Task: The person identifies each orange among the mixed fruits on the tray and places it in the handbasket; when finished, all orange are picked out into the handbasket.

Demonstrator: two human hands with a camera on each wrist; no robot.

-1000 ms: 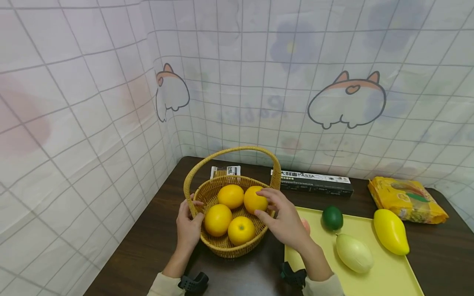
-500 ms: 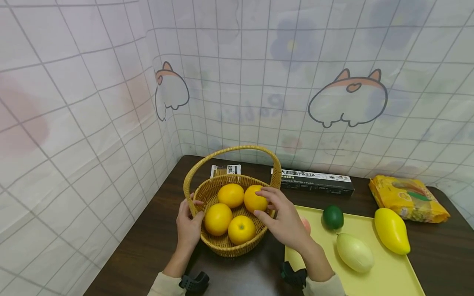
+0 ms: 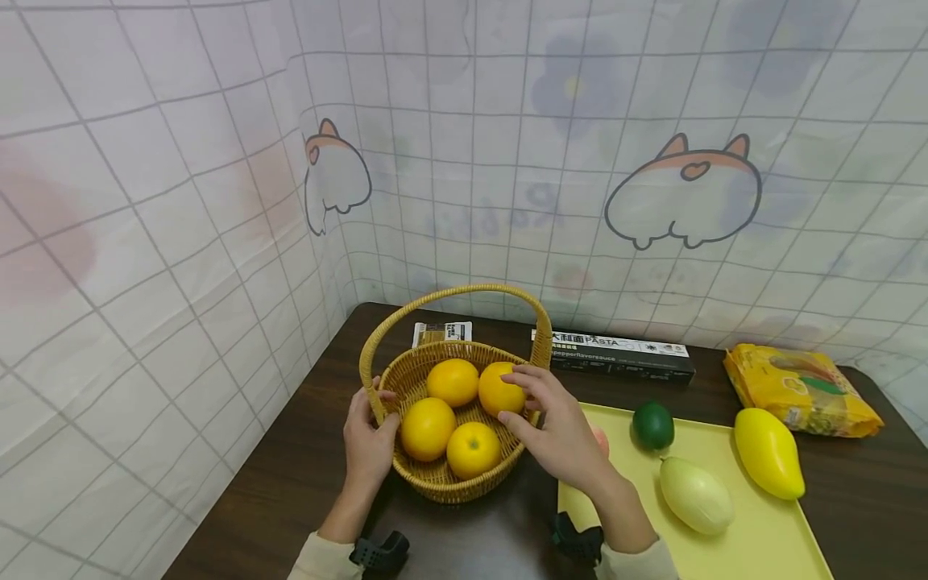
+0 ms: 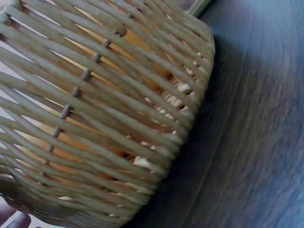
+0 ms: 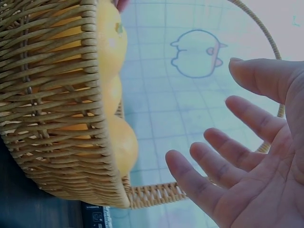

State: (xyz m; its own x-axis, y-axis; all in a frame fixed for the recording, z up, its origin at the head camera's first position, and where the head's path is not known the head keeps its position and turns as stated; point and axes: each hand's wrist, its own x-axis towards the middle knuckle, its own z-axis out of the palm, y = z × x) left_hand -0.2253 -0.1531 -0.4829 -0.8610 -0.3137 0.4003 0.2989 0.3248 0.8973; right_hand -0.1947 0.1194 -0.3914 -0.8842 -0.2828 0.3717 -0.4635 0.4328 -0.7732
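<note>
A woven wicker basket (image 3: 459, 491) with a tall arched handle stands on the dark table, holding several oranges (image 3: 474, 451). My left hand (image 3: 370, 443) grips the basket's left side where the handle meets the rim, thumb over the edge; some of its fingers are hidden behind the weave. Above the basket's right rim is my right hand (image 3: 558, 427), near the right-hand orange (image 3: 499, 391). In the right wrist view, the right hand's fingers (image 5: 213, 166) are spread, apart from the oranges, with nothing in them.
A yellow tray (image 3: 768, 540) at right bears a green avocado-like fruit (image 3: 653, 426), a pale green fruit (image 3: 696, 495), a yellow mango (image 3: 768, 453) and a mostly hidden pink item. Behind are a black pasta box (image 3: 619, 358), a yellow packet (image 3: 801, 391) and a small packet (image 3: 442, 333).
</note>
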